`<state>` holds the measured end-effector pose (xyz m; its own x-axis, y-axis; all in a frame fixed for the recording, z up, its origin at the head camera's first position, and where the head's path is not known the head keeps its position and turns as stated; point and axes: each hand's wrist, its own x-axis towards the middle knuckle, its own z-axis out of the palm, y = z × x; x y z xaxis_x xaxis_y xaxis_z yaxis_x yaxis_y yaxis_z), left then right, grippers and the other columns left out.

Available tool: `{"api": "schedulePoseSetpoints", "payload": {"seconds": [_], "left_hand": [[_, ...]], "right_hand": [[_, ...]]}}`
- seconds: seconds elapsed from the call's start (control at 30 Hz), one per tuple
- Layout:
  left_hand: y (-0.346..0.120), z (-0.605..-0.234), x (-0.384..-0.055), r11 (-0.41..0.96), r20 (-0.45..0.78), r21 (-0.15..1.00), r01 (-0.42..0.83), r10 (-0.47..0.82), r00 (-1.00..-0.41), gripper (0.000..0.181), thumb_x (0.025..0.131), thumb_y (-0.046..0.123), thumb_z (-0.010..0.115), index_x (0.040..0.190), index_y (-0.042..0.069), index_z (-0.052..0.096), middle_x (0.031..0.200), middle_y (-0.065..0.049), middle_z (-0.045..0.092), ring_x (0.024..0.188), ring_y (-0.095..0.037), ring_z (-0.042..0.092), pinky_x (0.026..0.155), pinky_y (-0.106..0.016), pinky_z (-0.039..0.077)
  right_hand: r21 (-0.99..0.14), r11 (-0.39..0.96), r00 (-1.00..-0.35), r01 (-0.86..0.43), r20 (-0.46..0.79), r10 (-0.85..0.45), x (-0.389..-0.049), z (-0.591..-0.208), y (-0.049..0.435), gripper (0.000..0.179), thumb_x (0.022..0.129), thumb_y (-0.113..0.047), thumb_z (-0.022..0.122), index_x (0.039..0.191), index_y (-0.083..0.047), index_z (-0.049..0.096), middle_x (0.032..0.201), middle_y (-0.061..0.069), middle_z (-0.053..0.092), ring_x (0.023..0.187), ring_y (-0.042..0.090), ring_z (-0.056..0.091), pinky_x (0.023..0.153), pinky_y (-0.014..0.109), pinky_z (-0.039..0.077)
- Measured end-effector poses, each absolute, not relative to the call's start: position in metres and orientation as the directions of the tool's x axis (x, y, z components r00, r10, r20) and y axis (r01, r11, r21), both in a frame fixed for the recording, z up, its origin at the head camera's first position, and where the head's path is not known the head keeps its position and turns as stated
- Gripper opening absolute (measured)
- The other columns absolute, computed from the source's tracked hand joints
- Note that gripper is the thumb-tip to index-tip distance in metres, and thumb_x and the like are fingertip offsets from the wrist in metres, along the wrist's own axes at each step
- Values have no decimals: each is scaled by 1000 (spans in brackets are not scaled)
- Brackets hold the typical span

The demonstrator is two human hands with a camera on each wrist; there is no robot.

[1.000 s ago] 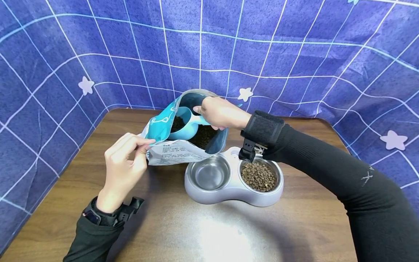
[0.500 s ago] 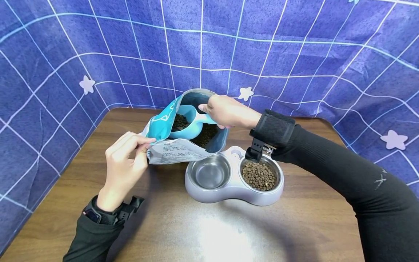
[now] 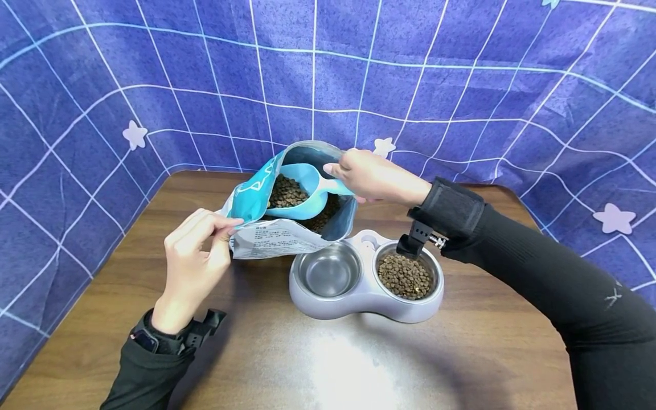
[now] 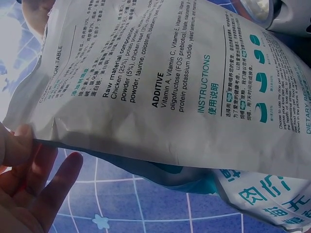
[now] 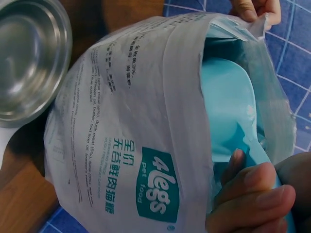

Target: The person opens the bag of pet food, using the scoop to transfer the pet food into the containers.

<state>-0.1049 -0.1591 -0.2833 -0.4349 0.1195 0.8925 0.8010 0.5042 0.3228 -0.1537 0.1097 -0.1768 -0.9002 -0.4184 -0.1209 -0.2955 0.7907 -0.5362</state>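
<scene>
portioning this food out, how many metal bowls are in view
2. In the head view, both sit in one pale stand: the left bowl, showing bare metal beside the bag, and the right bowl, holding kibble.

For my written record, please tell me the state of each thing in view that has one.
Bag: open at the top
Scoop: in the bag's opening, loaded with kibble
Left bowl: no food visible
Right bowl: holds kibble
Bowl stand: upright on table
Left hand: pinches bag
Right hand: grips scoop
</scene>
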Motion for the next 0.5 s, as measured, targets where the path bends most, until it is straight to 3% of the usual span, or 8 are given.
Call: {"api": "schedulePoseSetpoints", "payload": {"seconds": [0.27, 0.5], "left_hand": [[-159, -282, -106, 514, 888, 328, 793, 120, -445, 16, 81, -7, 55, 82, -3, 71, 69, -13, 63, 63, -18, 51, 60, -24, 33], [-158, -282, -106, 508, 889, 331, 796, 115, -443, 17, 81, -7, 54, 81, -3, 71, 69, -12, 63, 62, -19, 51, 61, -24, 34]], "right_hand": [[-580, 740, -883, -340, -73, -463, -153, -177, 127, 48, 103, -24, 38, 57, -15, 28, 45, -5, 27, 34, 8, 27, 38, 23, 26], [-604, 735, -897, -308, -74, -436, -154, -178, 135, 49, 103, -24, 39, 56, -14, 31, 46, -3, 31, 35, 9, 29, 38, 23, 28]]}}
